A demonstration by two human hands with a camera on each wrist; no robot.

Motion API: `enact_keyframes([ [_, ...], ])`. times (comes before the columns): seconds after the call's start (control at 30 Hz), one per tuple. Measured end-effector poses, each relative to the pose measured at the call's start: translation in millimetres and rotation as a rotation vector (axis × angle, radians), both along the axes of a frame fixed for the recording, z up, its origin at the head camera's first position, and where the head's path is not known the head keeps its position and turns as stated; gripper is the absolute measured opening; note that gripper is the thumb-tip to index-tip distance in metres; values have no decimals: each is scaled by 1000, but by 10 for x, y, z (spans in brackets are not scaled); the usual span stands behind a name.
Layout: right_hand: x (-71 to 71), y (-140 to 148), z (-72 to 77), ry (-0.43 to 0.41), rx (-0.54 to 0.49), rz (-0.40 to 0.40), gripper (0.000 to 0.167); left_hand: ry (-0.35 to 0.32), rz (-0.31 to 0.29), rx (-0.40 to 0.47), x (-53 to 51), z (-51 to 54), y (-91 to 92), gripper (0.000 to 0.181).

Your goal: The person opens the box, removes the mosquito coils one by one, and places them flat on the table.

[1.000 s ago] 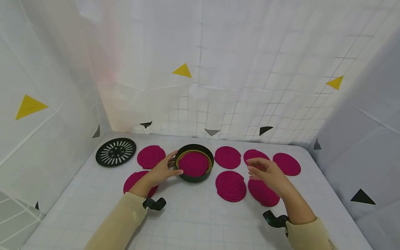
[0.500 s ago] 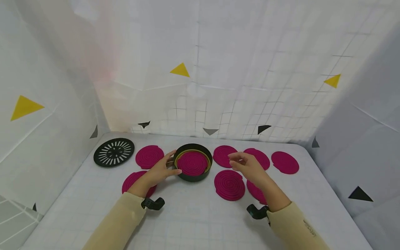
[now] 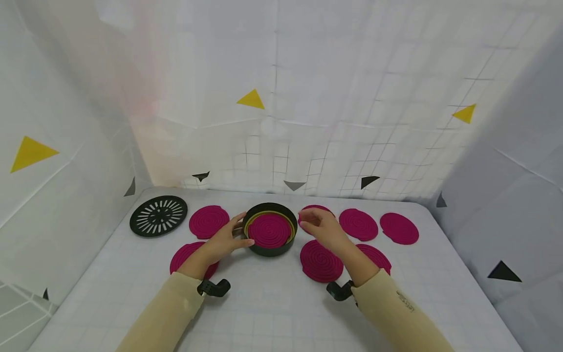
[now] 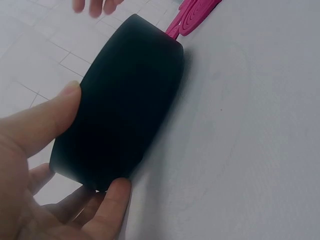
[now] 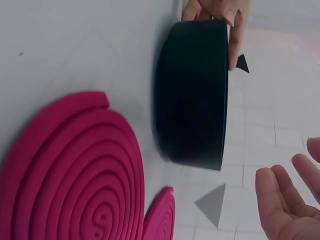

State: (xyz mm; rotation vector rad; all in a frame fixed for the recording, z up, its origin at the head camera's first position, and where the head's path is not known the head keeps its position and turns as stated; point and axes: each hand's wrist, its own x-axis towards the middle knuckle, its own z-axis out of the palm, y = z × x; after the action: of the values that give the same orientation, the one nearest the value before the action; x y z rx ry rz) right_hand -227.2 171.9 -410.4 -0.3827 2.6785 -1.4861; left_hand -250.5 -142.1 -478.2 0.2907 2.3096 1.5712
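A round dark container (image 3: 271,252) stands on the table in the head view. A yellowish ring (image 3: 270,212) shows inside it, round a magenta mosquito coil (image 3: 269,230). My left hand (image 3: 226,243) grips the container's left side; in the left wrist view the thumb (image 4: 60,107) lies at the rim and the other fingers curl round the lower wall. Just right of the container hovers my right hand (image 3: 326,230), fingers loosely bent and holding nothing. It is apart from the container wall (image 5: 192,95) in the right wrist view.
Right of the container lie several magenta coils, among them a front one (image 3: 321,261) and a far right one (image 3: 399,228). Two more coils, a back one (image 3: 208,222) and a front one (image 3: 184,252), lie left. A black slotted lid (image 3: 158,216) rests at the back left.
My right hand has moved left from above the right-hand coils to beside the container, holding nothing. My left hand keeps its grip on the container.
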Motion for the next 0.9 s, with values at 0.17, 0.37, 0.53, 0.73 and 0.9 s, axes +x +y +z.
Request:
enact_keyframes([
  [0.17, -69, -160, -22, 9, 20, 11, 32, -3, 1, -5, 5, -5, 4, 96],
  [0.37, -133, -315, -4, 3, 36, 8, 31, -7, -4, 7, 4, -1, 3, 95],
  [0.53, -198, -395, -8, -6, 37, 8, 32, -11, -1, 22, -2, -2, 8, 94],
  [0.73, -309, -470, -64, -39, 38, 27, 33, -10, -5, 16, -2, -9, -4, 94],
  [0.9, -395, -538, -112, -34, 70, 40, 33, -19, -6, 25, -1, -6, -2, 95],
])
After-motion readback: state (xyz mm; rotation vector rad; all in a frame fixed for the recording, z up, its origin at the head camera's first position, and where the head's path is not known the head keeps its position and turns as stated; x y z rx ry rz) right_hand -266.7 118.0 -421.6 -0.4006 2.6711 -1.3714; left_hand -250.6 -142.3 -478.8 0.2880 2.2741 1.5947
